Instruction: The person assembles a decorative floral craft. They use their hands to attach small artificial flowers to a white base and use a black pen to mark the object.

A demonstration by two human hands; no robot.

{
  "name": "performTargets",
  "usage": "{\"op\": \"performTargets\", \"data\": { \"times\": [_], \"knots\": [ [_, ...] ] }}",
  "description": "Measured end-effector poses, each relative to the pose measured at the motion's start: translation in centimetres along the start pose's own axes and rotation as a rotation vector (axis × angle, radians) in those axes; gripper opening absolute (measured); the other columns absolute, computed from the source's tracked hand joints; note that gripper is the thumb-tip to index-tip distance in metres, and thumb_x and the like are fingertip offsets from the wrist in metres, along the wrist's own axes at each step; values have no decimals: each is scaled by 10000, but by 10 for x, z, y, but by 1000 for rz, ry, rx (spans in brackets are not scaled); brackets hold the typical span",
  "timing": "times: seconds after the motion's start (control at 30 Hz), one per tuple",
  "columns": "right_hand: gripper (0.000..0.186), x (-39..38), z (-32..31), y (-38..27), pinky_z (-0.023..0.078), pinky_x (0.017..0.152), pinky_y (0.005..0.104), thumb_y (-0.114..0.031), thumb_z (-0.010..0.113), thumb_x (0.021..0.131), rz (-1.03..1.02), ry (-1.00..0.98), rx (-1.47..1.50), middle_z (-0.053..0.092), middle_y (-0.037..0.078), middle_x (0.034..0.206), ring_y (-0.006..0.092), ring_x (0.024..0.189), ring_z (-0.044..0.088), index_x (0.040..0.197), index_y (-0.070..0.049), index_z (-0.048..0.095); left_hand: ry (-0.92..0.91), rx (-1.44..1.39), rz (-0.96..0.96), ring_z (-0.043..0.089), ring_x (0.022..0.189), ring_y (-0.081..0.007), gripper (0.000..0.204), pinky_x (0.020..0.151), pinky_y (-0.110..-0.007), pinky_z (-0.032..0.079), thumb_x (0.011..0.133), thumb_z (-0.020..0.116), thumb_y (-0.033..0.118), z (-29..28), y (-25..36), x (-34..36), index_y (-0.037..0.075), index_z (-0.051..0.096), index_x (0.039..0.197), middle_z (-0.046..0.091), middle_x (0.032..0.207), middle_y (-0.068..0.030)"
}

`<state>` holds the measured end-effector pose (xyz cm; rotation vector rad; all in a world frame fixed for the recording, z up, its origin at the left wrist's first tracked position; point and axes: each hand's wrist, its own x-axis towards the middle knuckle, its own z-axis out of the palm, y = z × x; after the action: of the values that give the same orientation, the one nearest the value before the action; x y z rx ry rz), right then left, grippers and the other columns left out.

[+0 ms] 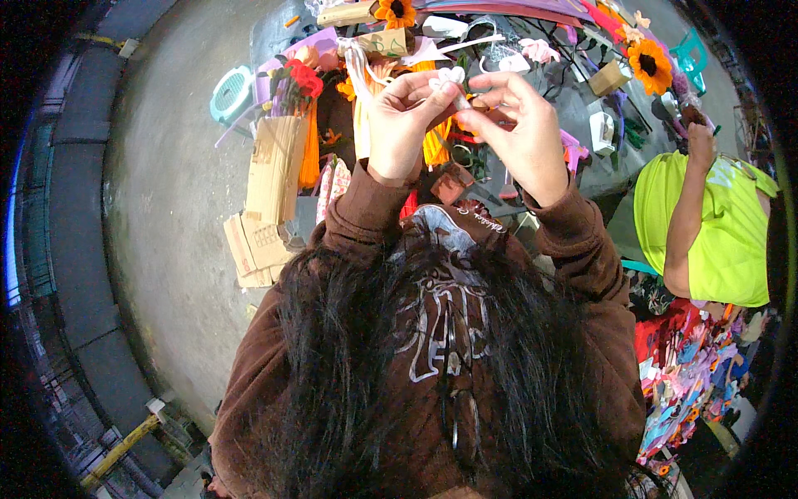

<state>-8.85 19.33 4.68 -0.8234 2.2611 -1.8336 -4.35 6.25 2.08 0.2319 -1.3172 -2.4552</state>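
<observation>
My left hand [406,121] pinches a small white flower-like craft piece [450,78] between thumb and fingers, raised over the work table. Close on its right side, my right hand [519,125] has its thumb and fingers drawn together beside the piece's lower end. What those fingertips grip, if anything, is too small to make out. Behind the hands lie bundles of orange strands [435,148] and white strands [359,79]. A red flower [305,79] stands to the left of my left hand.
Cardboard boxes [274,170] stand at the table's left side, with a pale green stool [232,95] beyond. Orange sunflowers [649,66] and cardboard tubes [381,42] crowd the far side. At the right sits a person in a bright yellow-green shirt [706,224], near a colourful heap [694,374].
</observation>
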Motion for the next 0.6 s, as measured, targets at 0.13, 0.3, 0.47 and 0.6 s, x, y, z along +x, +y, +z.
{"op": "performTargets", "data": {
  "times": [0.13, 0.3, 0.47, 0.6],
  "knots": [
    [101, 5, -14, 4, 470, 586, 273, -49, 600, 736, -189, -41, -243, 586, 69, 726, 178, 662, 592, 830, -14, 603, -41, 238, -13, 597, 699, -112, 207, 642, -221, 492, 777, 621, 82, -2, 6, 1, -42, 576, 936, 622, 799, -76],
    [91, 9, -22, -2, 428, 568, 327, -69, 584, 692, -598, 20, -807, 541, 47, 707, 212, 651, 564, 780, -82, 606, -112, 436, 55, 579, 617, -87, 184, 577, -198, 469, 779, 626, 119, 3, 12, 4, -56, 610, 832, 616, 680, -56],
    [93, 14, -21, -5, 406, 552, 324, -97, 596, 681, -696, 172, -867, 521, 23, 686, 192, 623, 552, 773, -99, 592, -168, 568, 46, 579, 608, -87, 185, 559, -200, 471, 775, 629, 113, 4, 12, 5, -60, 614, 839, 619, 675, -63],
    [109, 11, -15, -6, 406, 542, 321, -99, 608, 672, -714, 266, -804, 525, 15, 684, 192, 607, 548, 780, -101, 593, -204, 492, -19, 587, 625, -93, 187, 572, -209, 484, 770, 634, 104, 8, 20, 1, -56, 613, 863, 624, 692, -72]
  ]
}}
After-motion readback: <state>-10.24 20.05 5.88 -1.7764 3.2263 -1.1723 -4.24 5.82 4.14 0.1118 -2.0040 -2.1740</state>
